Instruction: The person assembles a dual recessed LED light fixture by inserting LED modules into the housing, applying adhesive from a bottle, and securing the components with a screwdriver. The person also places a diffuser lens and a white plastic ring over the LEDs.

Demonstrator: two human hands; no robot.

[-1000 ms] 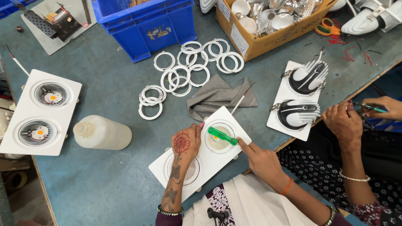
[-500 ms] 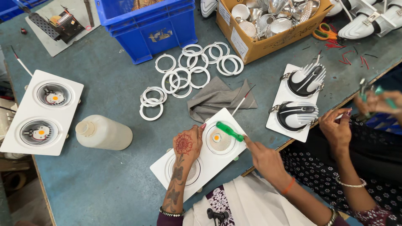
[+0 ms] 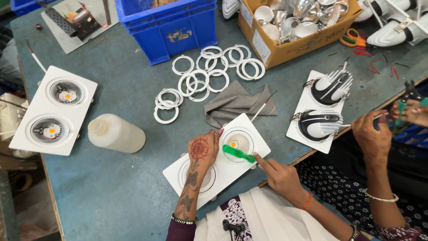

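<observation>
A white two-lamp light fixture (image 3: 258,138) lies at the table's near edge. My left hand (image 3: 201,151), marked with red-brown henna, presses flat on its middle, fingers spread. My right hand (image 3: 280,173) grips a green-handled tool (image 3: 238,153) whose tip lies over the right-hand round reflector (image 3: 235,139), where an orange dot shows. My left wrist partly covers the left-hand reflector (image 3: 209,178).
Another white twin fixture (image 3: 53,110) and a pale plastic bottle (image 3: 117,133) lie at left. White rings (image 3: 203,78), a grey cloth (image 3: 236,105), a blue crate (image 3: 171,27) and a cardboard box of reflectors (image 3: 294,24) sit behind. A co-worker's hands (image 3: 372,134) work beside a black-and-white fixture (image 3: 321,111).
My right hand has slid the green tool lower across the right reflector. The co-worker's hands have shifted at the right edge. My left hand stays pressed on the fixture.
</observation>
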